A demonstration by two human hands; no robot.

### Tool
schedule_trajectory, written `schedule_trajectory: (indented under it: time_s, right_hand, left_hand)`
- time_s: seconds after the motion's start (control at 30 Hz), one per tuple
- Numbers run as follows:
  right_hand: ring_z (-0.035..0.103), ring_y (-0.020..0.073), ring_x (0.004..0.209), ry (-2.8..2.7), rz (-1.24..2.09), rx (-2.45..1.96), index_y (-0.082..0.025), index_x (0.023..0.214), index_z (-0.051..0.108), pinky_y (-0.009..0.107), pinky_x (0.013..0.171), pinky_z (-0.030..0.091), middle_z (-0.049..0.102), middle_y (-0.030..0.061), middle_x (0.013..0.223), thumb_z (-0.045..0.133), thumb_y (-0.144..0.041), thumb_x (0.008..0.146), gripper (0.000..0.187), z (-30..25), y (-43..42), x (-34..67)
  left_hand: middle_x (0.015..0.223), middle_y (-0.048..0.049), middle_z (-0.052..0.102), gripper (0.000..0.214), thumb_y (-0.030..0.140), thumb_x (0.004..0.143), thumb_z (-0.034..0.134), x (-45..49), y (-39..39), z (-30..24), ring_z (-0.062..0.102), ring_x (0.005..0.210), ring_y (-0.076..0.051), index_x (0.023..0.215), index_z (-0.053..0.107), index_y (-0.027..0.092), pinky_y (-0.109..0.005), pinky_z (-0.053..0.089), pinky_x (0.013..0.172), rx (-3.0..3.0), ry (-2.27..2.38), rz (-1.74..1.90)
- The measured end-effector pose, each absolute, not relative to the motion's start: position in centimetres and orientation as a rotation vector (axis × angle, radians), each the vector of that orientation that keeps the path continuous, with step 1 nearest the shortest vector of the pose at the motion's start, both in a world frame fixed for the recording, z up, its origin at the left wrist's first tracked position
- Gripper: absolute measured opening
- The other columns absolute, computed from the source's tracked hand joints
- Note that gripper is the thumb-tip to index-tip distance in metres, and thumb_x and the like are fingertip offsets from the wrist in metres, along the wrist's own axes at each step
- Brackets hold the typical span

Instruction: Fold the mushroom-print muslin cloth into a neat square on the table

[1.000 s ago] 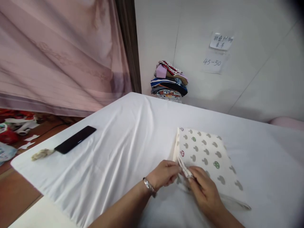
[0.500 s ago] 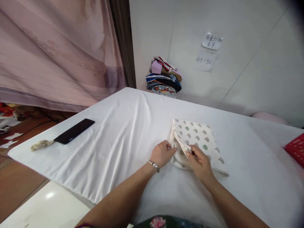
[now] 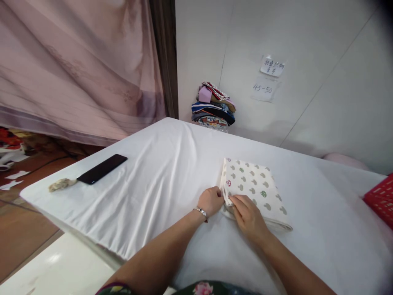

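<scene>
A folded cream cloth (image 3: 253, 184) printed with grey, green and red mushrooms lies on the white-covered table (image 3: 147, 184). My right hand (image 3: 248, 215) pinches the upper layer at the cloth's near left corner. Close by, my left hand (image 3: 211, 201) has its fingers curled at the left edge of the same cloth, and its fingertips are partly hidden there. A metal-banded watch or bracelet (image 3: 201, 212) circles my left wrist.
A black phone (image 3: 102, 169) with a pale tassel (image 3: 61, 184) lies at the left. Folded fabrics (image 3: 213, 106) are stacked behind the far edge. A red perforated basket (image 3: 380, 200) stands at the right. Handwritten papers (image 3: 263, 88) hang on the wall.
My right hand has moved left and brought the lifted corner layer down onto the cloth's left edge. My left hand stays at that edge. The camera view has shifted slightly.
</scene>
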State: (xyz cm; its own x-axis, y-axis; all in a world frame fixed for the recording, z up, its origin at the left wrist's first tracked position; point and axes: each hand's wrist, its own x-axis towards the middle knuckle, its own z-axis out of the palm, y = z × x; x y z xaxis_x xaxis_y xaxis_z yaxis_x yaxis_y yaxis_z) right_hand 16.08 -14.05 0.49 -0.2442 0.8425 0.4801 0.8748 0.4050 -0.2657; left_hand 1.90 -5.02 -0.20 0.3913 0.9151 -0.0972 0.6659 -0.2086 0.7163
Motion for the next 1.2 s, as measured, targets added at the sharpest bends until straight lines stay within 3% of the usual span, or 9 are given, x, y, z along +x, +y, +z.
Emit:
schedule_trajectory:
  time_s: [0.33, 0.47, 0.53, 0.67, 0.87, 1.07, 1.2]
  right_hand:
    - [0.054, 0.0227, 0.090, -2.112, -0.067, -1.431, -0.020, 0.122, 0.046, 0.039, 0.076, 0.047, 0.057, 0.0103, 0.100, 0.033, -0.012, 0.088, 0.037, -0.2, -13.9, 16.1]
    - [0.053, 0.0227, 0.090, -2.129, -0.054, -1.444, -0.019, 0.118, 0.048, 0.039, 0.076, 0.047, 0.055, 0.0105, 0.101, 0.036, -0.011, 0.087, 0.034, -0.2, -14.1, 15.9]
    - [0.052, 0.0231, 0.089, -2.166, -0.043, -1.454, -0.017, 0.118, 0.049, 0.040, 0.075, 0.047, 0.054, 0.0114, 0.101, 0.037, -0.011, 0.086, 0.035, -0.2, -14.1, 15.7]
    - [0.052, 0.0232, 0.087, -2.184, -0.005, -1.459, -0.017, 0.117, 0.050, 0.040, 0.073, 0.047, 0.054, 0.0118, 0.101, 0.039, -0.010, 0.083, 0.036, 0.1, -14.3, 15.1]
    - [0.055, 0.0221, 0.097, -2.176, 0.037, -1.417, -0.022, 0.113, 0.055, 0.039, 0.082, 0.049, 0.059, 0.0092, 0.107, 0.044, -0.015, 0.084, 0.032, 1.2, -15.7, 16.9]
    - [0.057, 0.0240, 0.099, -1.809, -0.026, -1.810, -0.024, 0.099, 0.065, 0.043, 0.086, 0.048, 0.063, 0.0069, 0.105, 0.048, -0.032, 0.085, 0.023, 0.2, -19.1, 24.5]
    - [0.055, 0.0249, 0.104, -1.374, 0.116, -2.007, -0.024, 0.101, 0.064, 0.033, 0.069, 0.053, 0.058, 0.0073, 0.116, 0.046, -0.044, 0.083, 0.032, -0.8, -21.0, 27.7]
  left_hand:
    - [0.055, 0.0006, 0.058, 0.013, 0.025, 0.071, 0.050, 1.6, -4.6, 0.3, 0.054, 0.057, -0.013, 0.064, 0.058, 0.018, -0.021, 0.035, 0.052, 1.739, 1.301, 0.434]
    - [0.059, -0.0009, 0.058, 0.037, 0.041, 0.083, 0.036, 1.5, -4.3, 0.3, 0.053, 0.060, -0.014, 0.058, 0.052, 0.018, -0.023, 0.036, 0.056, 1.687, 1.287, 0.495]
    - [0.059, -0.0005, 0.056, 0.044, 0.052, 0.083, 0.034, 1.5, -4.4, 0.4, 0.051, 0.059, -0.014, 0.060, 0.051, 0.019, -0.023, 0.035, 0.055, 1.691, 1.289, 0.495]
    - [0.064, 0.0014, 0.057, 0.030, 0.047, 0.075, 0.051, 1.7, -5.0, 0.5, 0.051, 0.061, -0.013, 0.068, 0.053, 0.018, -0.022, 0.033, 0.055, 1.775, 1.299, 0.469]
    - [0.063, 0.0015, 0.055, 0.021, 0.038, 0.077, 0.049, 1.9, -5.3, 0.0, 0.050, 0.060, -0.013, 0.068, 0.051, 0.019, -0.021, 0.030, 0.052, 1.883, 1.346, 0.470]
    - [0.063, 0.0013, 0.055, 0.021, 0.038, 0.077, 0.049, 1.8, -5.0, 0.0, 0.052, 0.061, -0.014, 0.066, 0.048, 0.020, -0.022, 0.031, 0.053, 1.877, 1.333, 0.453]
    - [0.067, 0.0002, 0.058, 0.023, 0.041, 0.079, 0.048, 1.8, -5.0, 0.3, 0.056, 0.064, -0.015, 0.071, 0.049, 0.020, -0.023, 0.035, 0.057, 1.840, 1.315, 0.454]
